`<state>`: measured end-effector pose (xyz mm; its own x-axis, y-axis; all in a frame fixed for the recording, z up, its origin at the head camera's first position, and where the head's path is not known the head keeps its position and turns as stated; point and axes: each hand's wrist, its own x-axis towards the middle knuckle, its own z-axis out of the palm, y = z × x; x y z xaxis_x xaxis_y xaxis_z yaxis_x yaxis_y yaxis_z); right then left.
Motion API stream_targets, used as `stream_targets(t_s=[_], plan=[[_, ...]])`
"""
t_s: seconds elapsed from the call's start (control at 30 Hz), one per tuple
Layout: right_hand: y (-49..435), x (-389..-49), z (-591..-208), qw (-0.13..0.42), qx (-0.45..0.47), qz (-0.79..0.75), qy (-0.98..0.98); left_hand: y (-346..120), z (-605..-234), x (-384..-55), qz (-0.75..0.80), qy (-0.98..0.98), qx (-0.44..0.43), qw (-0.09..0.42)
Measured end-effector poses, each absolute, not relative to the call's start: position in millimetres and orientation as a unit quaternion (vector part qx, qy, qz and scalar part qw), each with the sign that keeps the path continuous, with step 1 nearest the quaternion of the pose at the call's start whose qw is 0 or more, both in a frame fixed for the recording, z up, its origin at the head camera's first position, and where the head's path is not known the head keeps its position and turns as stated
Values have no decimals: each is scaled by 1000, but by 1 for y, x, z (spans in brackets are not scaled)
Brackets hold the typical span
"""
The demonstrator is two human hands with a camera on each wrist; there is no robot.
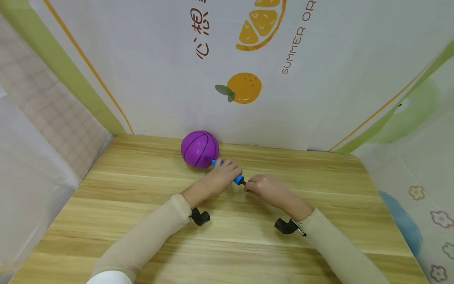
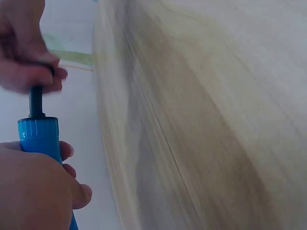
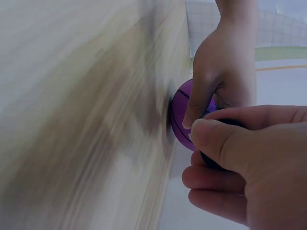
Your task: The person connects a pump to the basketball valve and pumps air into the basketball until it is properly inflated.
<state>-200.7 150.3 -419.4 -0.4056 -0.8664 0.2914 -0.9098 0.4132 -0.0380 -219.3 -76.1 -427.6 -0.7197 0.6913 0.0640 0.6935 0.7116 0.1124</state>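
A purple ball (image 1: 198,149) with black basketball lines rests on the wooden table near its back edge. My left hand (image 1: 220,177) grips the blue barrel of a small hand pump (image 1: 238,179), whose tip points at the ball's lower right side. In the left wrist view the left fingers wrap round the blue barrel (image 2: 41,136), and a black rod stands out of its end. With curled fingers and thumb my right hand (image 1: 269,191) holds the pump's black handle (image 3: 211,160), mostly hidden by the fingers. A short length of rod shows between barrel and handle.
The wooden table (image 1: 227,252) spreads out around the hands. Behind it hangs a white cloth (image 1: 159,90) printed with oranges and lettering. Black camera mounts (image 1: 200,217) sit at both wrists, over beige sleeves.
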Motion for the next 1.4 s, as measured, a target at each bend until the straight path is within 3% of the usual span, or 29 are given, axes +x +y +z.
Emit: stream_targets(t_s=[0.67,1.4], plan=[[198,-167,-407,146,547,98,-818,-85,-419,-224,-58,-930,-361,24],[143,-202,-412,84,534,136,-830,-77,-423,-214,-62,-932,-358,13]])
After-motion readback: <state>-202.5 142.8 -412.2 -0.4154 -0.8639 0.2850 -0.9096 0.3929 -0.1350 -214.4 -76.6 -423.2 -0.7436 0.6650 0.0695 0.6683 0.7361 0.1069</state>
